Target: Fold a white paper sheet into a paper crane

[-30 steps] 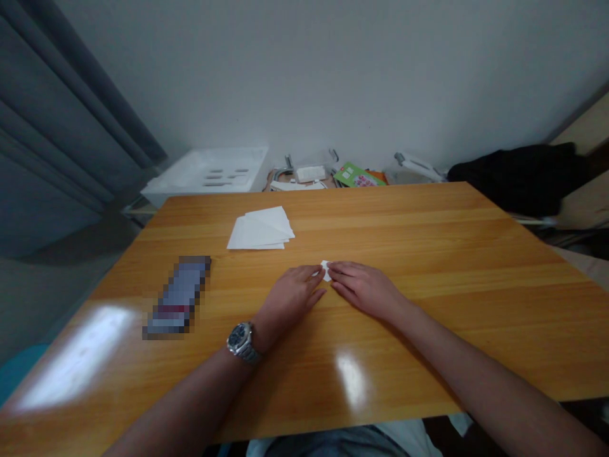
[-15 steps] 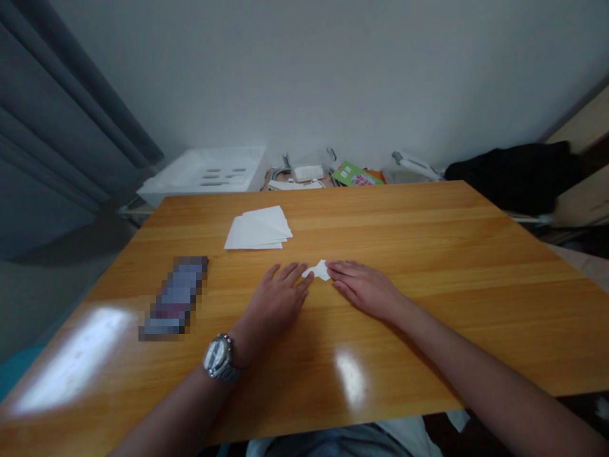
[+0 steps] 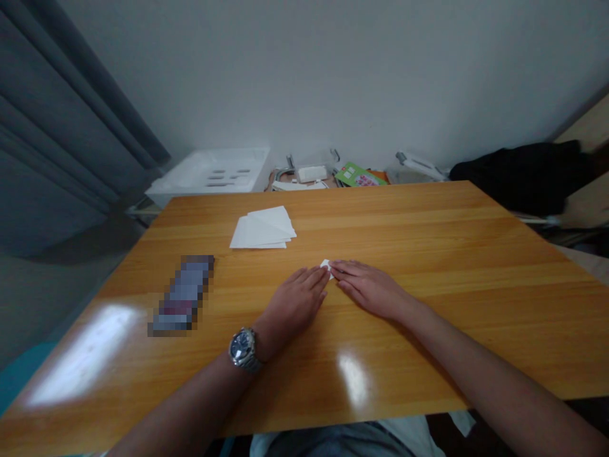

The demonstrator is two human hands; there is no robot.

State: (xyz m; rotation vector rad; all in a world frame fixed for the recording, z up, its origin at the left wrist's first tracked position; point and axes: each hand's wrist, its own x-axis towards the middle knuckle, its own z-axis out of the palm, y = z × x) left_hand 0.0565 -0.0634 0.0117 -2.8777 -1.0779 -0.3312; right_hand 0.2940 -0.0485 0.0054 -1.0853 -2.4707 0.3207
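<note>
A small piece of folded white paper (image 3: 325, 263) lies flat on the wooden table (image 3: 409, 235), mostly covered by my fingers. My left hand (image 3: 295, 302), with a metal wristwatch (image 3: 243, 347) on its wrist, rests palm down, its outstretched fingertips on the paper. From the other side my right hand (image 3: 368, 287) lies flat, its extended fingers touching the paper's right part. The fingertips of both hands almost meet over it. What the paper's covered parts look like is hidden.
Loose white sheets (image 3: 264, 228) lie fanned beyond my left hand. A blurred-out phone-like object (image 3: 184, 295) sits to the left. Past the far edge are a white foam tray (image 3: 228, 168), a green booklet (image 3: 356, 176) and black cloth (image 3: 518, 174).
My left hand has slid right across the paper, so less of it shows between my hands. My right hand stays nearly in place. The whole view has shifted slightly.
</note>
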